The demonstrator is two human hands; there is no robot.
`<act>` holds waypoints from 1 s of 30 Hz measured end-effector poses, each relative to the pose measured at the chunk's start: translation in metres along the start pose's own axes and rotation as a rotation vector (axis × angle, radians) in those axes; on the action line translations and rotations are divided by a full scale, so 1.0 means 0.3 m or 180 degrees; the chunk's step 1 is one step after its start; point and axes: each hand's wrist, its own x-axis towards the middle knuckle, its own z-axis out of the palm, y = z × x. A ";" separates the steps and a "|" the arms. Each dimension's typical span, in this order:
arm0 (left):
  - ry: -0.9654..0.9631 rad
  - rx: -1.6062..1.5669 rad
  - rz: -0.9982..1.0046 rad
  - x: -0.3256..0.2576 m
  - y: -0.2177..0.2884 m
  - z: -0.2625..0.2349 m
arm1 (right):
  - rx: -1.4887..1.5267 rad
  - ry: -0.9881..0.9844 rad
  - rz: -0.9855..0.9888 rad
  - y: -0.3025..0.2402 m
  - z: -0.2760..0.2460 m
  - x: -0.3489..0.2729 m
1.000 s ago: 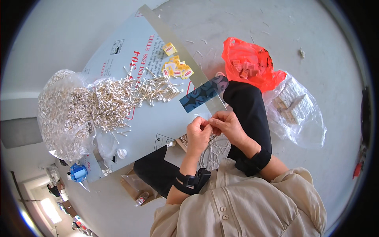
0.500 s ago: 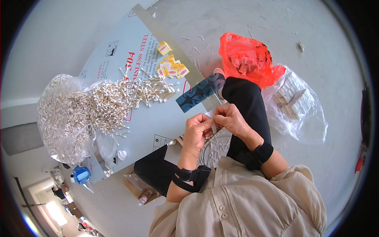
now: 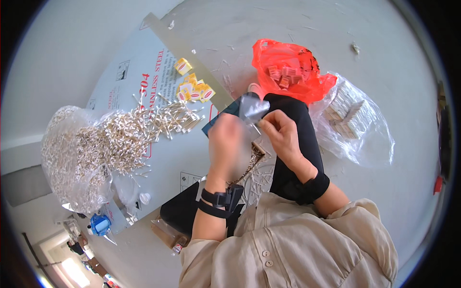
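A small clear plastic bag [image 3: 253, 108] stands up between my hands, catching the light. My right hand [image 3: 280, 133] pinches its lower edge between thumb and fingertips. Close beside it on the left is my left hand [image 3: 224, 143], smeared by motion, so its fingers cannot be read. Below the hands, between my knees, an open box [image 3: 256, 157] shows its brown edge, with loose cotton swabs [image 3: 259, 182] lying near it. On the table to the left a big heap of cotton swabs [image 3: 127, 139] spills from a large clear bag [image 3: 60, 158].
Small yellow-and-white packets [image 3: 194, 89] lie on the film-covered metal table [image 3: 165, 156]. A red plastic bag [image 3: 297, 72] with small packs and a clear bag of white bundles [image 3: 353, 115] rest on the floor to the right. A blue container [image 3: 100, 224] is at lower left.
The hands have moved apart and slightly up. A clear plastic bag now shows spread above the right fingertips. The left hand has shifted left and is blurred; the view has turned a little.
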 end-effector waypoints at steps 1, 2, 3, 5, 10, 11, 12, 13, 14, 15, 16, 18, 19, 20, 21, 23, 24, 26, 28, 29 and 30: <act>-0.0011 -0.0430 -0.0175 0.034 -0.002 0.009 | 0.0201 0.0095 0.0279 0.028 -0.005 0.019; -0.0027 -0.0857 -0.0355 0.070 -0.003 0.024 | 0.0189 0.0139 0.0287 0.038 -0.013 0.031; -0.0085 -0.0887 -0.0365 0.108 -0.003 0.050 | 0.1192 0.0115 0.1247 0.049 -0.011 0.045; -0.0115 -0.1256 -0.0520 0.177 0.003 0.093 | 0.2492 0.0076 0.2398 0.063 0.005 0.083; -0.0392 -0.0905 -0.0209 0.327 -0.084 0.171 | 0.2921 0.0021 0.2054 0.159 0.043 0.218; -0.0358 -0.0343 0.0168 0.353 -0.104 0.180 | 0.2742 0.0221 0.1893 0.171 0.053 0.239; -0.0333 0.0209 0.0542 0.372 -0.108 0.192 | 0.2554 0.0431 0.1737 0.183 0.058 0.257; -0.0476 0.0416 0.0306 0.383 -0.111 0.199 | 0.2430 0.0724 0.1707 0.193 0.067 0.272; -0.0501 0.0409 0.0298 0.394 -0.114 0.203 | 0.2429 0.0749 0.1719 0.202 0.069 0.273; -0.0522 0.0766 0.0634 0.403 -0.122 0.203 | 0.2146 0.0912 0.1599 0.208 0.074 0.273; -0.0538 0.1122 0.0972 0.410 -0.129 0.202 | 0.1861 0.1066 0.1478 0.211 0.077 0.273; -0.0622 0.1269 0.1018 0.419 -0.139 0.201 | 0.1814 0.1189 0.1453 0.229 0.083 0.276; -0.0691 0.1417 0.1074 0.422 -0.142 0.203 | 0.1765 0.1301 0.1413 0.240 0.086 0.276; -0.0700 0.1409 0.1075 0.423 -0.145 0.206 | 0.1760 0.1312 0.1415 0.250 0.088 0.278; -0.0712 0.1461 0.1141 0.423 -0.146 0.207 | 0.1703 0.1337 0.1366 0.255 0.092 0.281; -0.0727 0.1512 0.1206 0.421 -0.147 0.205 | 0.1644 0.1365 0.1319 0.262 0.095 0.279; -0.0736 0.1483 0.1249 0.420 -0.147 0.202 | 0.1662 0.1366 0.1320 0.258 0.096 0.277; -0.0743 0.1453 0.1291 0.416 -0.145 0.193 | 0.1679 0.1366 0.1323 0.248 0.099 0.269; -0.0825 0.1362 0.1248 0.408 -0.132 0.182 | 0.1704 0.1365 0.1339 0.238 0.100 0.254; -0.0825 0.1360 0.1247 0.404 -0.125 0.180 | 0.1702 0.1366 0.1340 0.233 0.098 0.246; -0.0827 0.1405 0.1283 0.401 -0.122 0.176 | 0.1708 0.1330 0.1381 0.229 0.097 0.239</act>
